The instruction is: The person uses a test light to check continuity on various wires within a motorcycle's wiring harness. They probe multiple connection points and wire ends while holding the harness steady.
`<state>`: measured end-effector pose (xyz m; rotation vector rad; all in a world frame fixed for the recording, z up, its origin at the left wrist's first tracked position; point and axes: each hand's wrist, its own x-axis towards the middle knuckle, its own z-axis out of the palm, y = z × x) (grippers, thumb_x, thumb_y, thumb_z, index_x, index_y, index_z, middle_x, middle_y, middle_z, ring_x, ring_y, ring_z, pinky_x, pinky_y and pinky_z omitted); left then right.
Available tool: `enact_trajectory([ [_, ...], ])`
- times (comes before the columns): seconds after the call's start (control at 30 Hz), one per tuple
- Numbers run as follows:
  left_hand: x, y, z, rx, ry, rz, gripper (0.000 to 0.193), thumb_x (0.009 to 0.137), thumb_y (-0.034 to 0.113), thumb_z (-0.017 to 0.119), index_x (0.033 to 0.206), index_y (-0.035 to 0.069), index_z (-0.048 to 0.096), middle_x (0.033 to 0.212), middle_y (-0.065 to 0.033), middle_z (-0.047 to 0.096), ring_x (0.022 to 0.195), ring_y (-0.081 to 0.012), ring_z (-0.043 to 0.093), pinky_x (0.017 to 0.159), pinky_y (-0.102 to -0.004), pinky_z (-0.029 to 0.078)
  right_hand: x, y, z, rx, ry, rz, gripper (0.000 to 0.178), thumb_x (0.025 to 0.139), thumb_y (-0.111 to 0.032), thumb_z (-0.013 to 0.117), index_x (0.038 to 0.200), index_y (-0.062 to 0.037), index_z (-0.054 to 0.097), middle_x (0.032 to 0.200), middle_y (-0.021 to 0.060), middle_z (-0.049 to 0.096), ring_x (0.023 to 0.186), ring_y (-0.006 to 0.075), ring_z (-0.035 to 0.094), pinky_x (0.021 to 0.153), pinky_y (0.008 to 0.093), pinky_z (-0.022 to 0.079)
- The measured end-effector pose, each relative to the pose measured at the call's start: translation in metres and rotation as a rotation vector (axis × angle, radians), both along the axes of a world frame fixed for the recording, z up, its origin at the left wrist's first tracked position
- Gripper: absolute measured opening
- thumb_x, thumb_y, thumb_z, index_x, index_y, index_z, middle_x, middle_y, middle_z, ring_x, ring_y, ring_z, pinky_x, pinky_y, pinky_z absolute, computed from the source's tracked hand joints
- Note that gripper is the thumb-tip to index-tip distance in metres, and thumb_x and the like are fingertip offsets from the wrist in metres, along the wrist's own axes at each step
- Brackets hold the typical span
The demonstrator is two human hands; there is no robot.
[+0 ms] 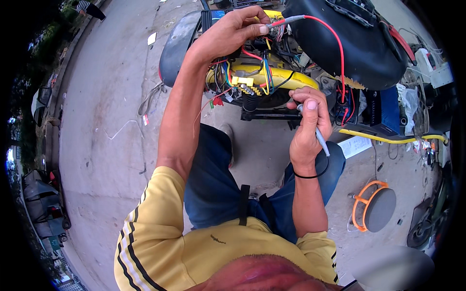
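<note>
My left hand (230, 31) is closed around a red and grey test probe (293, 20), whose red lead (341, 51) arcs over to the right. Its tip points in among bundled wires (279, 33) on an opened yellow scooter (296, 78). In my right hand (310, 123) is a second, grey test probe (322, 139), with a black lead (310, 176) looping past the wrist. That hand is just in front of the yellow frame; the fingers hide the probe's tip. A yellow connector block (242, 81) and coloured wires (267, 72) hang left of it.
The scooter's black seat (344, 43) is tipped up at the far right. Beside it stands a blue box (386, 111). An orange-framed round stool (381, 208) is on the concrete at right. A strap (149, 99) and paper scraps lie to the left.
</note>
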<state>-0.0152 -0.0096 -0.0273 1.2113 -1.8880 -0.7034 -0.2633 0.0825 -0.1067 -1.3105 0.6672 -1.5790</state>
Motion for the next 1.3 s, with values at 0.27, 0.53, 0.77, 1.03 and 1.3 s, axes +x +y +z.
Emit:
enact_trajectory([
  [0.27, -0.001, 0.005, 0.006, 0.079, 0.083, -0.033, 0.014, 0.105, 0.012, 0.064, 0.115, 0.003, 0.066, 0.099, 0.0005, 0.066, 0.095, -0.0081, 0.059, 0.085, -0.0264, 0.050, 0.006, -0.020, 0.053, 0.004, 0.346, 0.034, 0.052, 0.110, -0.034, 0.059, 0.141, 0.0071, 0.054, 0.098, 0.0126, 0.076, 0.093, 0.0159, 0.068, 0.086, 0.0305, 0.052],
  [0.53, 0.003, 0.006, 0.007, -0.101, -0.076, -0.150, 0.015, 0.101, 0.012, 0.070, 0.111, 0.002, 0.074, 0.101, -0.0026, 0.068, 0.095, -0.0127, 0.064, 0.087, -0.0282, 0.052, 0.015, -0.027, 0.051, 0.011, 0.316, 0.107, 0.051, 0.112, -0.035, 0.055, 0.138, 0.0088, 0.058, 0.092, 0.0077, 0.074, 0.101, 0.0141, 0.065, 0.100, 0.0318, 0.049],
  [0.77, -0.003, 0.013, 0.015, 0.003, -0.060, -0.104, 0.014, 0.097, 0.011, 0.074, 0.106, 0.001, 0.076, 0.101, -0.0063, 0.069, 0.096, -0.0163, 0.064, 0.083, -0.0309, 0.052, 0.018, -0.031, 0.039, 0.017, 0.082, -0.001, 0.041, 0.113, -0.031, 0.054, 0.125, 0.0052, 0.067, 0.091, 0.0066, 0.075, 0.095, 0.0128, 0.066, 0.098, 0.0292, 0.048],
  [1.03, -0.008, 0.014, 0.017, 0.307, 0.253, 0.048, 0.023, 0.101, -0.001, 0.062, 0.123, 0.002, 0.069, 0.103, -0.0033, 0.073, 0.089, -0.0107, 0.068, 0.064, -0.0271, 0.058, -0.005, -0.021, 0.009, -0.093, 0.044, -0.139, 0.030, 0.111, -0.025, 0.057, 0.119, 0.0024, 0.067, 0.091, 0.0072, 0.073, 0.089, 0.0115, 0.064, 0.090, 0.0283, 0.051],
  [1.3, -0.007, 0.007, 0.013, 0.248, 0.200, 0.112, 0.017, 0.102, 0.000, 0.061, 0.118, 0.000, 0.067, 0.095, -0.0048, 0.073, 0.081, -0.0119, 0.069, 0.061, -0.0295, 0.062, -0.031, -0.023, 0.020, -0.382, 0.266, -0.296, 0.031, 0.110, -0.024, 0.060, 0.099, 0.0036, 0.070, 0.090, 0.0080, 0.068, 0.080, 0.0169, 0.063, 0.071, 0.0276, 0.052],
])
